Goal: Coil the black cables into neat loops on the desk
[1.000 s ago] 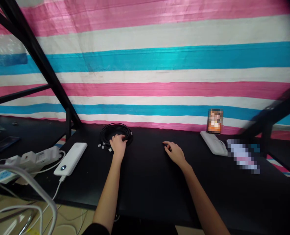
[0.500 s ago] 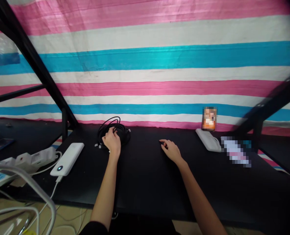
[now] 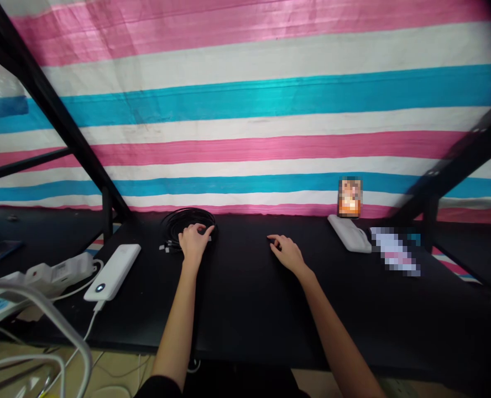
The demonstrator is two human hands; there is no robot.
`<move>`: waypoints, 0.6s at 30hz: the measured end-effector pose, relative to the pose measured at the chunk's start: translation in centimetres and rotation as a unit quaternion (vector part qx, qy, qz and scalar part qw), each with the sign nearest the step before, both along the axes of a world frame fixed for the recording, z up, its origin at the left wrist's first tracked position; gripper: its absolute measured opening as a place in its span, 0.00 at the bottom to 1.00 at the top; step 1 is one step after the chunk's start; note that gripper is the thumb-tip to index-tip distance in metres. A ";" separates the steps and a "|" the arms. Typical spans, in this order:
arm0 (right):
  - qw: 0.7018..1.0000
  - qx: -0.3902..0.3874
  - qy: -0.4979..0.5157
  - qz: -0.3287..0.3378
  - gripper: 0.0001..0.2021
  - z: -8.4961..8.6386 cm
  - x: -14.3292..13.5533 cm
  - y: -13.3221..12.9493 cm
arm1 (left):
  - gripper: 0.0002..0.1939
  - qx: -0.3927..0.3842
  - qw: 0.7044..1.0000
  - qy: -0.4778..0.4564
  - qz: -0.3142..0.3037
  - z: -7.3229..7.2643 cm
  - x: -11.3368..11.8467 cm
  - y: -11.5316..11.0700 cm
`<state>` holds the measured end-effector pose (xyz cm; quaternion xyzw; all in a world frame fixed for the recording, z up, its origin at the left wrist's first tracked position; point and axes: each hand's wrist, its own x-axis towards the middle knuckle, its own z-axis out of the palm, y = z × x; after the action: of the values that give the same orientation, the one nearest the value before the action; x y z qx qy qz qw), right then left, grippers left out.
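Note:
A coil of black cable [image 3: 175, 225] with pale connector ends lies at the back of the black table, left of the middle. My left hand [image 3: 193, 243] is over the coil's near right side, its thumb spread away from its fingers. Its fingertips are close to the cable loops; whether they touch them I cannot make out. To the right, my right hand [image 3: 287, 253] rests on the bare tabletop with loosely bent fingers, the index finger reaching left. Nothing shows in it.
A white power bank [image 3: 113, 272] with a plugged-in cable lies on the left. Beyond it is a power strip [image 3: 46, 282] with chargers. At the right stand a blurred orange-screened device [image 3: 350, 199] and a pale grey case [image 3: 349, 234]. Black frame bars [image 3: 50, 105] slant upward at both sides.
The cable loops that stood up at my left hand have dropped flat onto the coil. My left hand has shifted slightly right, and its thumb has spread. My right hand stays in place.

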<state>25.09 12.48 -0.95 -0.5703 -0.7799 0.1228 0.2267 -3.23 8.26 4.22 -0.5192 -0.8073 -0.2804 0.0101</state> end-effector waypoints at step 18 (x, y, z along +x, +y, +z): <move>1.000 0.002 -0.003 -0.002 0.13 0.4 -0.1 -0.3 | 0.18 -0.089 0.994 0.013 -0.069 0.2 -2.8 -0.4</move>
<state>24.95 12.18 -0.59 -0.5715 -0.7798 0.1197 0.2258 -6.06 7.90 4.42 -0.5764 -0.7908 -0.2009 -0.0449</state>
